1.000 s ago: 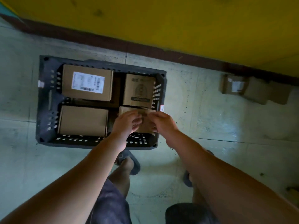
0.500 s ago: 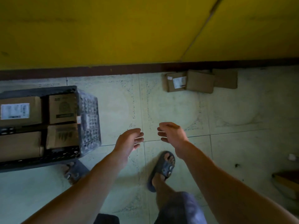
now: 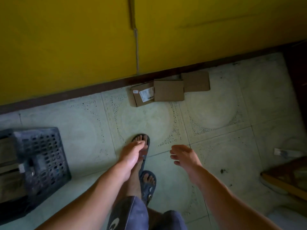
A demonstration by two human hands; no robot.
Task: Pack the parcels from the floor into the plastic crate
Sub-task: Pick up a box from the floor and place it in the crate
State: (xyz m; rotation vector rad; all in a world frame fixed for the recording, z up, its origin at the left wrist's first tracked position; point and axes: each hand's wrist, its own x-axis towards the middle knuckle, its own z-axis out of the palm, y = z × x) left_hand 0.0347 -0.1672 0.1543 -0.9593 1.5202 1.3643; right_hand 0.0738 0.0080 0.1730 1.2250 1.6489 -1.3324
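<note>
Three cardboard parcels lie on the tiled floor against the skirting: one with a white label [image 3: 141, 96], a plain one [image 3: 168, 92] overlapping it, and another plain one [image 3: 196, 81] behind. The dark plastic crate [image 3: 43, 160] stands at the left edge with brown boxes inside, mostly cut off. My left hand [image 3: 132, 154] and my right hand [image 3: 183, 155] hang in front of me above the floor, fingers relaxed, both holding nothing. The parcels lie well ahead of both hands.
A yellow wall [image 3: 83, 39] with a dark skirting runs across the top. My sandalled feet [image 3: 146, 180] stand on the pale tiles between my arms. A wooden object [image 3: 285, 176] sits at the right edge, with a small white item [image 3: 282, 152] near it.
My hands let go of the parcel in the crate and came away with nothing in them. The view swung right, so the crate slid to the left edge and the floor parcels came nearer.
</note>
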